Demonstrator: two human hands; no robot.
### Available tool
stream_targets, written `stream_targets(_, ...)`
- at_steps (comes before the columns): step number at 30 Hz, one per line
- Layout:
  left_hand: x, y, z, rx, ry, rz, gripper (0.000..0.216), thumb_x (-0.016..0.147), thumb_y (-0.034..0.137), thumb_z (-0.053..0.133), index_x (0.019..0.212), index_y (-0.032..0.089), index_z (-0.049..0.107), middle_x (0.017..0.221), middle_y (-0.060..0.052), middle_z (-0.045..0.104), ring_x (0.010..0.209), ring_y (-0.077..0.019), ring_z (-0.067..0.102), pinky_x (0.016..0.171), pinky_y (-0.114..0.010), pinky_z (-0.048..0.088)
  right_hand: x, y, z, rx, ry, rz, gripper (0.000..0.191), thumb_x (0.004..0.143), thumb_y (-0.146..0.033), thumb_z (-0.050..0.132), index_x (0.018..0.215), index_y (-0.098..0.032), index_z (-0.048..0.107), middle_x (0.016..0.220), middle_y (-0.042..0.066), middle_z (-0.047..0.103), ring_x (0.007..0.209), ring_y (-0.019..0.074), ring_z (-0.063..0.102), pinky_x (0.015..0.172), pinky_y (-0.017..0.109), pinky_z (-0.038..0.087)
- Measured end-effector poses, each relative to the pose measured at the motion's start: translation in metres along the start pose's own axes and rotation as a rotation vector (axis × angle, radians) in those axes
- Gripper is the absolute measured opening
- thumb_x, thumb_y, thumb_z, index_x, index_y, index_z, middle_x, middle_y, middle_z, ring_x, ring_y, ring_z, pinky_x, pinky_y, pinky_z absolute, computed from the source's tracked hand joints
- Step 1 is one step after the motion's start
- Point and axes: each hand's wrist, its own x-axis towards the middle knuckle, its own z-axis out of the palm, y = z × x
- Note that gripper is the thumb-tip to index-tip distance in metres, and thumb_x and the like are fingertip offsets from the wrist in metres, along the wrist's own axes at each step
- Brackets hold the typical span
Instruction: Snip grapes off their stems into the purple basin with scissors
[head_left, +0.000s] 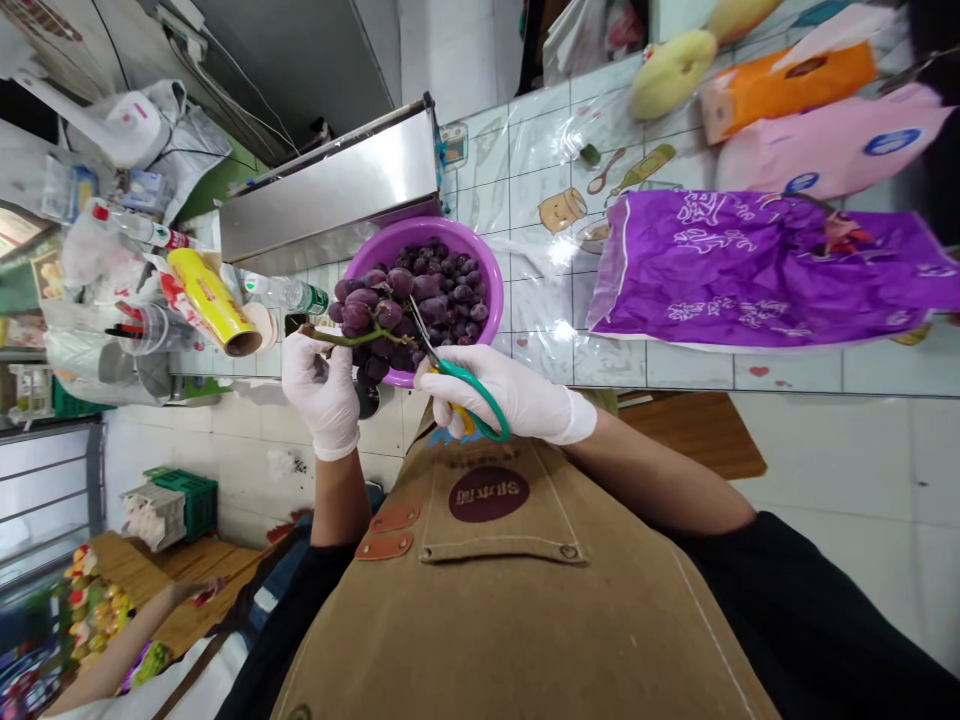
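Note:
My left hand (322, 392), in a white glove, is closed on the green stem of a bunch of grapes (364, 305). The bunch hangs over the near left rim of a purple basin (491, 290). Dark loose grapes (454, 285) fill much of that basin. In my gloved right hand (499, 390) is a pair of scissors (480, 385) with green and yellow handles. Their blades point up and left among the grapes of the bunch. Whether the blades touch a stalk I cannot tell.
Right of the basin lies a purple printed plastic bag (720, 270). Behind it are tissue packs (795, 90) and a yellow-green fruit (673, 75). A steel box (330, 190) stands behind the basin. Left are a water bottle (289, 292) and a yellow roll (214, 303). Another person's arm (124, 645) shows lower left.

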Motion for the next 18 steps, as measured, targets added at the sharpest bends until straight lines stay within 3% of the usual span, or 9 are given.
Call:
stream_targets(6,0.003,-0.017,0.003,0.018,-0.025,-0.01,0.023,0.099,0.03,0.075,0.083,0.02,0.061,0.087,0.001,0.057,0.086,-0.0152,0.06,0.084,-0.03,0.05,0.014,0.007,-0.002,-0.032,0.067,-0.018,0.048,0.094,-0.055,0.086,0.078,-0.021,0.056,0.058,-0.004,0.066,0.043,0.0091,0.059,0.043,0.02,0.046)
stream_targets(11,0.005,-0.034,0.009,-0.029,-0.04,-0.111,0.028,0.097,0.032,0.075,0.079,0.02,0.058,0.083,0.003,0.051,0.081,-0.0133,0.055,0.08,-0.027,0.047,0.026,0.015,-0.006,-0.045,0.097,-0.018,0.052,0.097,-0.054,0.083,0.072,-0.022,0.051,0.053,-0.006,0.06,0.039,0.0059,0.05,0.04,0.019,0.038)
stream_targets(14,0.005,-0.041,0.011,-0.124,-0.026,-0.195,0.037,0.096,0.043,0.081,0.079,0.02,0.059,0.08,0.004,0.051,0.075,-0.0116,0.05,0.074,-0.025,0.044,0.026,0.016,-0.011,-0.054,0.116,-0.042,0.054,0.096,-0.063,0.082,0.076,-0.021,0.054,0.056,-0.005,0.061,0.042,0.0062,0.049,0.042,0.021,0.037)
stream_targets(18,0.011,-0.047,0.011,-0.26,0.014,-0.315,0.056,0.085,0.067,0.09,0.078,0.02,0.06,0.079,0.004,0.053,0.074,-0.0112,0.048,0.074,-0.025,0.047,0.019,0.006,-0.023,-0.06,0.05,-0.05,0.062,0.092,-0.079,0.078,0.09,-0.02,0.061,0.068,-0.003,0.063,0.055,0.0105,0.056,0.051,0.024,0.045)
